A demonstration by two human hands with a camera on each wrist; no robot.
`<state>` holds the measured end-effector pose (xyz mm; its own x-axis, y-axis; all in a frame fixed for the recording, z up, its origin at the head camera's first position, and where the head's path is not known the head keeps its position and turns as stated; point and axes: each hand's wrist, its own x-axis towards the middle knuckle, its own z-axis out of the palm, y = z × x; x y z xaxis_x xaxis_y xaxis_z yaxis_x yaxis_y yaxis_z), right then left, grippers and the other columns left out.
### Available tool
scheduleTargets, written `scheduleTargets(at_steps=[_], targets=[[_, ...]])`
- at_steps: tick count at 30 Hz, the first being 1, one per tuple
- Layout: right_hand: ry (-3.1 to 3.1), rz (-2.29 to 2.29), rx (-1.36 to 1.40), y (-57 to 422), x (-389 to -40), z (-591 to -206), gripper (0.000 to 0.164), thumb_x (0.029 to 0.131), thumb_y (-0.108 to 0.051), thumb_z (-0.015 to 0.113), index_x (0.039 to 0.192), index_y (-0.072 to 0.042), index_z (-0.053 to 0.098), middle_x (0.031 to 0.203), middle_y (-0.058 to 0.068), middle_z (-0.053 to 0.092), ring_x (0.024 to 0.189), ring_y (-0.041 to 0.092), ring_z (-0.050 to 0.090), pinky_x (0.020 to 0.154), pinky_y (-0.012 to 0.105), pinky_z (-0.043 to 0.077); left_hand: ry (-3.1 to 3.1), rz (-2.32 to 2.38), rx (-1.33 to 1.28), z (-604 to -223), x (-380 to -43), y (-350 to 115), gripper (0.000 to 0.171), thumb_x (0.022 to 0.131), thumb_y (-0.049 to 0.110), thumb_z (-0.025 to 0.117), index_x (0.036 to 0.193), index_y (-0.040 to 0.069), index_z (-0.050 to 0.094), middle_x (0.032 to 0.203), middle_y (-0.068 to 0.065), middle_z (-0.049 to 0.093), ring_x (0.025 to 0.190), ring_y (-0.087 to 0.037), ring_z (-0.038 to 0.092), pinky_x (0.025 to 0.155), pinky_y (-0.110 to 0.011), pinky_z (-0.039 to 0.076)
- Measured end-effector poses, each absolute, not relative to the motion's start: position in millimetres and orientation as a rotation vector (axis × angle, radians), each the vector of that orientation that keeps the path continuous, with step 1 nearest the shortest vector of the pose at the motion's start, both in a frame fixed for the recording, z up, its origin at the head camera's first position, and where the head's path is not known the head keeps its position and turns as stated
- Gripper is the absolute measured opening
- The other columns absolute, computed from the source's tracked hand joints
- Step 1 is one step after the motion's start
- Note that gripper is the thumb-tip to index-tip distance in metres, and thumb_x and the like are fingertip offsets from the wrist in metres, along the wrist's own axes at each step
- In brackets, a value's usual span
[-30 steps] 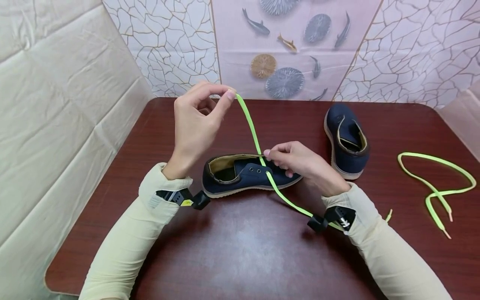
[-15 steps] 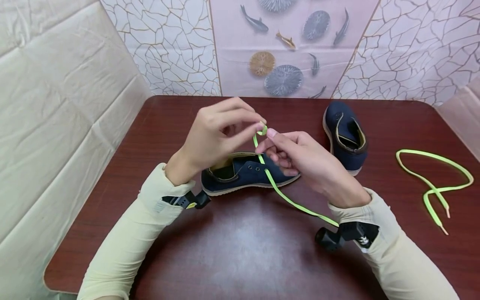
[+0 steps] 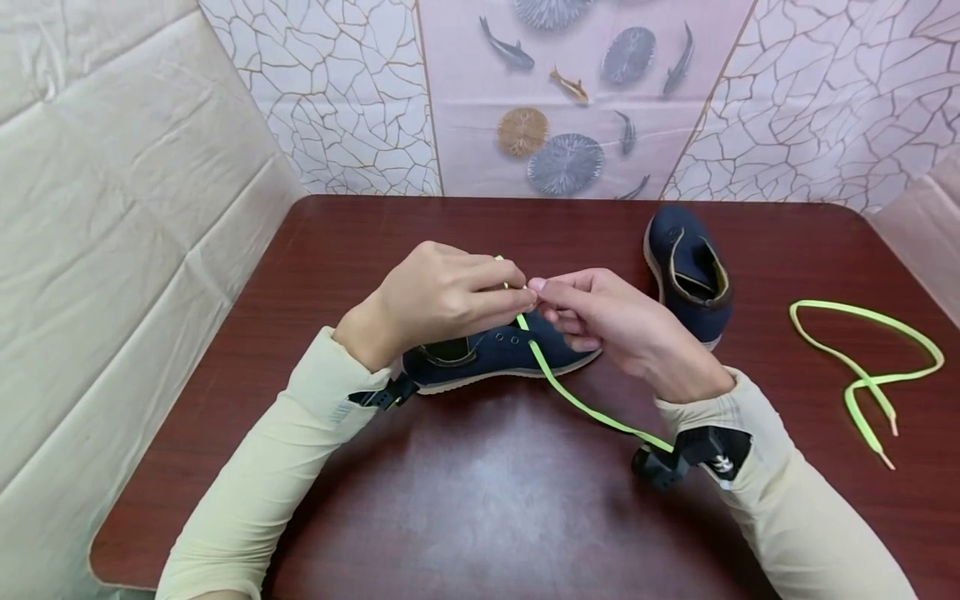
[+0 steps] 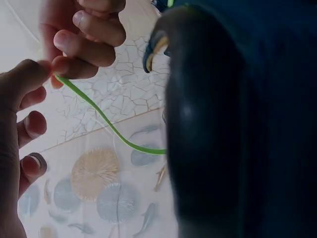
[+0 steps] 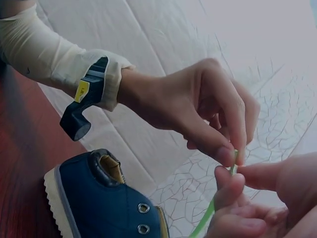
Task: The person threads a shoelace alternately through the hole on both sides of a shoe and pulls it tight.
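A navy shoe (image 3: 487,358) with small metal eyelets lies sideways in the middle of the table. From one eyelet a flat neon-green shoelace (image 3: 577,402) trails to the right, beneath the right wrist. Its other length rises from the shoe to both hands, which meet just above it. My left hand (image 3: 442,292) pinches the lace end between thumb and forefinger, clearest in the right wrist view. My right hand (image 3: 615,325) pinches the same lace (image 5: 205,220) right beside the left fingertips. In the left wrist view, the dark shoe (image 4: 208,124) fills the right side.
The matching navy shoe (image 3: 701,318) stands at the back right, its eyelets unlaced. A second green shoelace (image 3: 870,383) lies loosely crossed at the table's far right. Behind the brown table (image 3: 487,517) hangs a patterned sheet (image 3: 600,108); a pale cloth covers the left.
My left hand has come down and right from high above the shoe, bringing the lace end to my right hand. The right hand has left the shoe's opening and now grips the lace.
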<state>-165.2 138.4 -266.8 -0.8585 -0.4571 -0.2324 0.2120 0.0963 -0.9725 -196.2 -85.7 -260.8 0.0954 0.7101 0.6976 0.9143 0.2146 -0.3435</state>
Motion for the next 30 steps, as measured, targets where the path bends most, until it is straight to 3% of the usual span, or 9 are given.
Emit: scheduleTargets(at_steps=[7, 11, 15, 25, 30], targets=[[1.796, -1.781, -0.289, 142.5, -174.3, -275.9, 0.019, 0.102, -0.016, 0.053, 0.089, -0.008, 0.064, 0.072, -0.003, 0.05, 0.055, 0.008, 0.031, 0.051, 0.027, 0.014, -1.759, -0.294, -1.602, -261.9, -196.5, -87.0, 0.011, 0.096, 0.019, 0.066, 0.097, 0.018, 0.077, 0.09, 0.008, 0.069, 0.07, -0.006, 0.063, 0.052, -0.023, 0.047], [1.812, -1.791, -0.286, 144.7, -177.0, -278.1, 0.012, 0.1, -0.016, 0.058, 0.094, -0.009, 0.066, 0.078, -0.002, 0.058, 0.062, 0.009, 0.043, 0.047, 0.023, 0.024, -1.907, -0.337, -1.602, -264.5, -201.4, -88.4, 0.009, 0.094, 0.025, 0.069, 0.091, 0.023, 0.077, 0.088, 0.011, 0.069, 0.071, -0.004, 0.064, 0.05, -0.025, 0.045], [1.939, -1.796, -0.331, 143.6, -177.5, -279.7, 0.01, 0.097, -0.017, 0.064, 0.096, -0.008, 0.068, 0.082, 0.002, 0.064, 0.066, 0.013, 0.053, 0.047, 0.023, 0.041, -2.122, -0.341, -1.549, -265.0, -204.0, -90.6, 0.012, 0.094, 0.034, 0.069, 0.087, 0.027, 0.075, 0.083, 0.015, 0.067, 0.06, -0.002, 0.056, 0.046, -0.027, 0.039], [2.399, -1.552, -0.625, 142.5, -167.7, -270.7, 0.013, 0.096, -0.019, 0.067, 0.101, -0.007, 0.068, 0.088, 0.019, 0.068, 0.064, 0.029, 0.063, 0.051, 0.039, 0.055, -2.545, -0.475, -1.435, -258.8, -207.6, -89.6, 0.031, 0.097, 0.041, 0.063, 0.07, 0.027, 0.067, 0.059, 0.017, 0.052, 0.055, -0.002, 0.045, 0.051, -0.025, 0.036], [2.431, -1.528, -0.725, 139.2, -165.6, -276.5, 0.011, 0.095, -0.016, 0.068, 0.1, -0.006, 0.07, 0.082, 0.013, 0.07, 0.062, 0.028, 0.067, 0.051, 0.043, 0.055, -2.731, -0.518, -1.479, -261.1, -211.7, -90.1, 0.02, 0.098, 0.033, 0.063, 0.083, 0.028, 0.075, 0.059, 0.015, 0.054, 0.057, -0.003, 0.047, 0.054, -0.024, 0.039]])
